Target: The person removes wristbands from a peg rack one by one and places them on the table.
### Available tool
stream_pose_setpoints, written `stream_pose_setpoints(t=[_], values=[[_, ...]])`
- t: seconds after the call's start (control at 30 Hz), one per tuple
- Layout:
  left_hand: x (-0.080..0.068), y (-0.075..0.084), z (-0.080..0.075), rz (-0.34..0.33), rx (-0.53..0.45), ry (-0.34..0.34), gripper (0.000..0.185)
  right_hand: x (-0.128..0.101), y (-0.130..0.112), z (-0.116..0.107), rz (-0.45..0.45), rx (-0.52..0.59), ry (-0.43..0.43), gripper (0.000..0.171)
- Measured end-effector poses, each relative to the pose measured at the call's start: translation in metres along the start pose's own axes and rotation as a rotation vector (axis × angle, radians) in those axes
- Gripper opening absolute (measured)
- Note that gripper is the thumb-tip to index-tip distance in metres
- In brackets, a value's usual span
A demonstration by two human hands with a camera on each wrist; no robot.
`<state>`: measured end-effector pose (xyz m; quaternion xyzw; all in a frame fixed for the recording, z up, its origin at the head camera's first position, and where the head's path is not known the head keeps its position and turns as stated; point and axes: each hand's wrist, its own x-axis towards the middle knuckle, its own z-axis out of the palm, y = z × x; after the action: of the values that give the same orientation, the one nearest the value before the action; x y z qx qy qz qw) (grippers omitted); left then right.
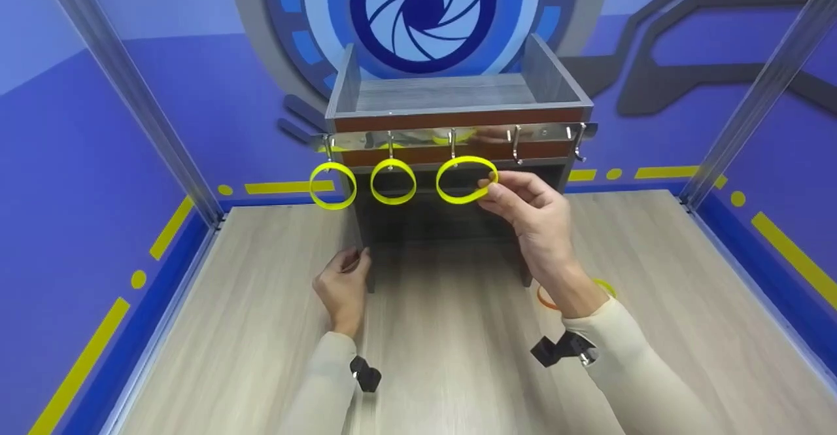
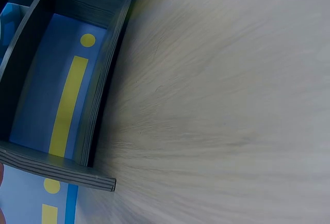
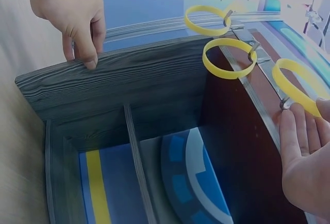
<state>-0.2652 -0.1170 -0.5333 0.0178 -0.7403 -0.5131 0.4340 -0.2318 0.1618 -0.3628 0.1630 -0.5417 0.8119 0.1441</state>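
Observation:
Between thumb and fingers, my right hand (image 1: 539,219) pinches a yellow wristband (image 1: 444,194) at its right side. The band's upper edge is at the tip of the middle hook (image 1: 452,144); whether it is over the hook I cannot tell. Two more yellow wristbands hang from the hooks to the left, the outer band (image 1: 314,190) and the inner band (image 1: 374,186). Lower down, my left hand (image 1: 343,288) grips the front edge of the shelf's left side panel (image 3: 149,72), its thumb on one face, as the right wrist view shows.
The grey wooden shelf (image 1: 444,91) has a metal hook rail (image 1: 549,133) across its front, with two bare hooks at the right. Behind my right forearm, an orange band (image 1: 546,300) and a yellow-green band (image 1: 607,284) lie on the wood-look surface (image 1: 444,356). Blue printed walls (image 1: 176,108) surround it.

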Motion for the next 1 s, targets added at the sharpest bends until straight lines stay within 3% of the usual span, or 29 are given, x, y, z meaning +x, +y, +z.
stream_pose_setpoints(t=[0.53,1.0], values=[[-0.001,0.001,0.000,-0.074,-0.016,-0.024,0.009,-0.012,0.003,-0.028,0.036,-0.032,0.044,0.018],[0.000,0.000,0.001,-0.022,-0.002,0.001,0.009,-0.019,0.012,-0.055,0.102,-0.032,0.114,0.016]])
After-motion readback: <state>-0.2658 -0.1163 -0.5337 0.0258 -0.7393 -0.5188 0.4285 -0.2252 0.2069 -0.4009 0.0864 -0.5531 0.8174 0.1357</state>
